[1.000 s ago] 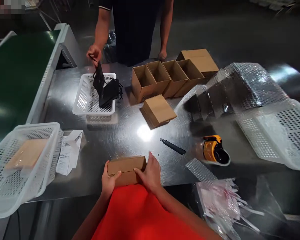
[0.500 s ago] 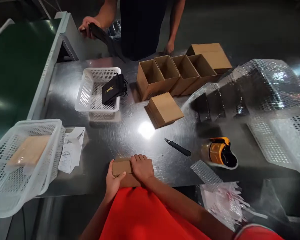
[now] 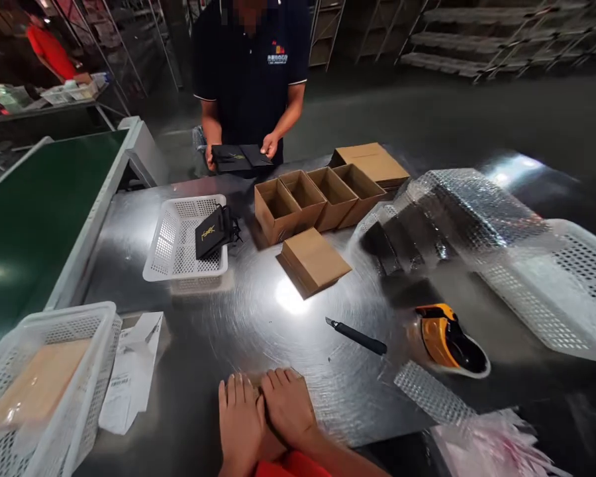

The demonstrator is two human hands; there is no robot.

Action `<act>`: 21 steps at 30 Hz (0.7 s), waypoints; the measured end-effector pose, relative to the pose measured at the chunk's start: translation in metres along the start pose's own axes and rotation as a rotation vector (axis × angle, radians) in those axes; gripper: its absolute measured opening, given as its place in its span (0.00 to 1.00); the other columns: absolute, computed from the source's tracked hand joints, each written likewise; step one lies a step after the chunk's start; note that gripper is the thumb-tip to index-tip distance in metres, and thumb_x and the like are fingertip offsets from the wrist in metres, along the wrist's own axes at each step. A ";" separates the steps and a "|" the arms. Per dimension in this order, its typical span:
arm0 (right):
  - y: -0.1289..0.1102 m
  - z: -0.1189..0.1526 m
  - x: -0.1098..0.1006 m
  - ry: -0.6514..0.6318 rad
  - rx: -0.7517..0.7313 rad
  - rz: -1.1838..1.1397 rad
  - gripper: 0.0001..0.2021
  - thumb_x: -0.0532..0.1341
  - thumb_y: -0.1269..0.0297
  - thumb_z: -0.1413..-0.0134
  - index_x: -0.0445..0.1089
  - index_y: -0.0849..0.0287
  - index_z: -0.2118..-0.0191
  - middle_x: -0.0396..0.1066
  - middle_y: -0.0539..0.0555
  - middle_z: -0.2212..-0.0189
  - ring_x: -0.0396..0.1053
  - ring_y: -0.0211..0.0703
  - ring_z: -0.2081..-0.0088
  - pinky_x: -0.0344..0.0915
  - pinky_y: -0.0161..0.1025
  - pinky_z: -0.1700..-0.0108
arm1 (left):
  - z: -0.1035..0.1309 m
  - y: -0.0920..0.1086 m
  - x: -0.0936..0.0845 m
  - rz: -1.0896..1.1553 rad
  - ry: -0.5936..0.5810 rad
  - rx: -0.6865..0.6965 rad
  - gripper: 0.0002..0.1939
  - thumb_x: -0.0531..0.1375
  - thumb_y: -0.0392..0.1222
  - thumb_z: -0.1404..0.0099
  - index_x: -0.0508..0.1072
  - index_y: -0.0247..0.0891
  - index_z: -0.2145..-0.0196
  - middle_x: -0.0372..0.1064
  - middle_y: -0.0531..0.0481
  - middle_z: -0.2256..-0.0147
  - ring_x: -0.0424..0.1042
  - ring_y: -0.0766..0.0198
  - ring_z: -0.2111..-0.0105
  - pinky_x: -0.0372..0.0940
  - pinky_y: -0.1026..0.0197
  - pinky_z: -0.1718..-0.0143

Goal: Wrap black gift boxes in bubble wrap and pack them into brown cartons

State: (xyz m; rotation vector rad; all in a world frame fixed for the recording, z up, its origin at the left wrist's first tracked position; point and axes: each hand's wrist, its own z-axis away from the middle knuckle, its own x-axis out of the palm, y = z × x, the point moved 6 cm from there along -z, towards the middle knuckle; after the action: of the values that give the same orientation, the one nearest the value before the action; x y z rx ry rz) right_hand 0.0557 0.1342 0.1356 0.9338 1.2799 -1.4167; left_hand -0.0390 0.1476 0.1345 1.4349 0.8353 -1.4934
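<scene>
At bottom centre I see my left hand [image 3: 241,419] and right hand [image 3: 289,404] laid palm-down, side by side, fingers together, on a small cardboard box [image 3: 272,445], probably to press it flat; the cutter [image 3: 357,336] lies right of centre on the desk [image 3: 189,371], within reach.

1. The bench [image 3: 189,371] is lit brightly mid-surface, where a round white glare is reflected.
2. Small highlights are scattered over the bubble wrap [image 3: 477,199].
3. The floor [image 3: 442,112] and racks [image 3: 457,36] are left dim.
4. The left-edge basket [image 3: 110,358] is stretched by wide-angle distortion.
5. Background detail is softened.
</scene>
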 end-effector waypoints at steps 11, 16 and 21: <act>0.008 -0.013 -0.004 -0.066 0.074 -0.012 0.06 0.57 0.65 0.41 0.72 0.58 0.65 0.71 0.57 0.65 0.66 0.51 0.62 0.60 0.48 0.59 | -0.004 -0.003 0.010 -0.042 0.101 0.050 0.16 0.48 0.39 0.31 0.75 0.38 0.65 0.73 0.44 0.63 0.67 0.55 0.60 0.59 0.50 0.54; 0.010 -0.011 0.000 -0.037 0.081 -0.040 0.07 0.57 0.66 0.40 0.72 0.58 0.66 0.73 0.55 0.66 0.68 0.49 0.62 0.61 0.46 0.60 | -0.007 -0.002 0.003 0.007 0.081 0.063 0.16 0.48 0.38 0.30 0.74 0.39 0.66 0.70 0.47 0.67 0.65 0.57 0.63 0.56 0.53 0.56; 0.005 0.022 0.010 0.108 -0.063 -0.041 0.13 0.55 0.65 0.36 0.71 0.58 0.50 0.73 0.58 0.52 0.67 0.50 0.51 0.57 0.50 0.44 | -0.006 -0.004 -0.007 -0.034 0.018 0.071 0.17 0.46 0.40 0.29 0.73 0.37 0.66 0.69 0.46 0.66 0.64 0.56 0.63 0.56 0.54 0.57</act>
State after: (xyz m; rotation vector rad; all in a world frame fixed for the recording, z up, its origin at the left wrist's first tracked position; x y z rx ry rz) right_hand 0.0600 0.1107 0.1286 0.9570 1.4227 -1.3646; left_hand -0.0402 0.1555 0.1404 1.4949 0.8281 -1.5515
